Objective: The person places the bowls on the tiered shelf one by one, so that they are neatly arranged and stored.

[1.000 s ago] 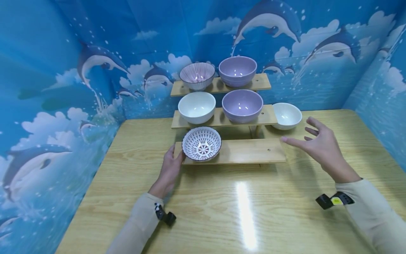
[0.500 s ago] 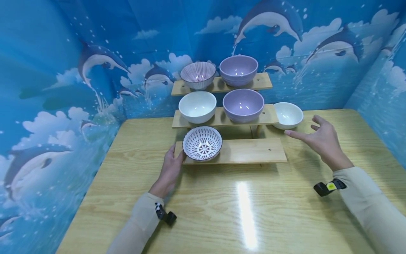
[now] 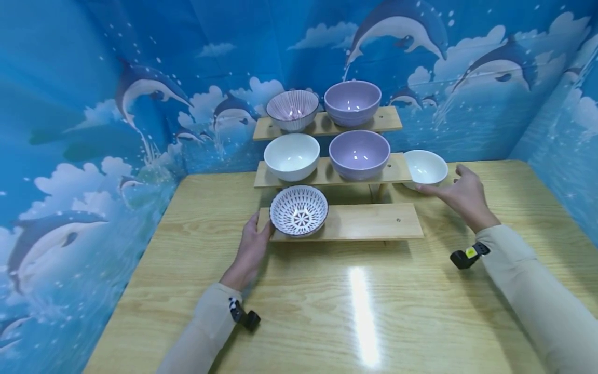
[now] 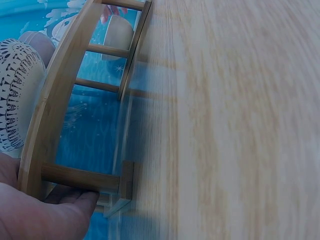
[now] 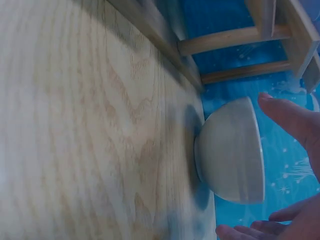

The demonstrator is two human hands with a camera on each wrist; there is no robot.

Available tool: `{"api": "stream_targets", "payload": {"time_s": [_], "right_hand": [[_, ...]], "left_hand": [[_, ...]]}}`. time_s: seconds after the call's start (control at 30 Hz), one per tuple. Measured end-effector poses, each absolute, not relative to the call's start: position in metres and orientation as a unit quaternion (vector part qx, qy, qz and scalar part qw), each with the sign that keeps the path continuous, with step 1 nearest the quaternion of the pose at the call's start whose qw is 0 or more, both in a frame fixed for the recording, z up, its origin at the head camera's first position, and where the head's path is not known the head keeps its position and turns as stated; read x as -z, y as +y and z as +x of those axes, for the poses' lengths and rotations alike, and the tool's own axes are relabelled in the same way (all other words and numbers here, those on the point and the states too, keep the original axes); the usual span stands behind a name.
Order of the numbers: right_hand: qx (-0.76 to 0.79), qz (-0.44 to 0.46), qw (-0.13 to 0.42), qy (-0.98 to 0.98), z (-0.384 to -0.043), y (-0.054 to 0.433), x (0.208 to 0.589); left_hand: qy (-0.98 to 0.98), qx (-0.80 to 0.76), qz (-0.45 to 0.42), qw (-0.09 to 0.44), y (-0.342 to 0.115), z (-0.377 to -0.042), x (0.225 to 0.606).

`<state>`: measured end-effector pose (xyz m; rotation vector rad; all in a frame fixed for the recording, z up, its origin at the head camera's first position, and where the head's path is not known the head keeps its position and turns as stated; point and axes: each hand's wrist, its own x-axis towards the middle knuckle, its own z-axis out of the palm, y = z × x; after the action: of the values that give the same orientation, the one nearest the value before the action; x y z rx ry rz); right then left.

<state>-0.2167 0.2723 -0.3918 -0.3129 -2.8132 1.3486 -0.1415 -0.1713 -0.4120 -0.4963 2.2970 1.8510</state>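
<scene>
In the head view my left hand (image 3: 250, 249) grips the left end of the lowest board of a three-tier wooden shelf (image 3: 369, 221). The left wrist view has its fingers curled beneath that board (image 4: 55, 125). Right beside the thumb, a small white bowl with a dark pattern (image 3: 299, 210) sits on the lowest tier. My right hand (image 3: 462, 197) hovers over a plain white bowl (image 3: 425, 166), which stands upright on the table right of the shelf. Thumb and fingers are spread on either side of this bowl (image 5: 230, 150) in the right wrist view, apparently apart from it.
On the middle tier are a white bowl (image 3: 291, 158) and a purple bowl (image 3: 358, 156). The top tier carries a striped bowl (image 3: 293, 110) and another purple bowl (image 3: 352, 104). A blue dolphin-print backdrop (image 3: 210, 62) rises behind the wooden table (image 3: 299, 301).
My right hand has moved forward and slightly left, with its thumb now in front of the plain white bowl's rim. The left hand stays on the shelf; the bowls have not moved.
</scene>
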Motion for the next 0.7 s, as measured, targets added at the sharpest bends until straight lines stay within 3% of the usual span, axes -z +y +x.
{"api": "stream_targets", "payload": {"time_s": [0.7], "right_hand": [[-0.448, -0.104, 0.046, -0.887, -0.248, 0.259, 0.408]], "left_hand": [[0.766, -0.615, -0.17, 0.077, -0.172, -0.142, 0.412]]}}
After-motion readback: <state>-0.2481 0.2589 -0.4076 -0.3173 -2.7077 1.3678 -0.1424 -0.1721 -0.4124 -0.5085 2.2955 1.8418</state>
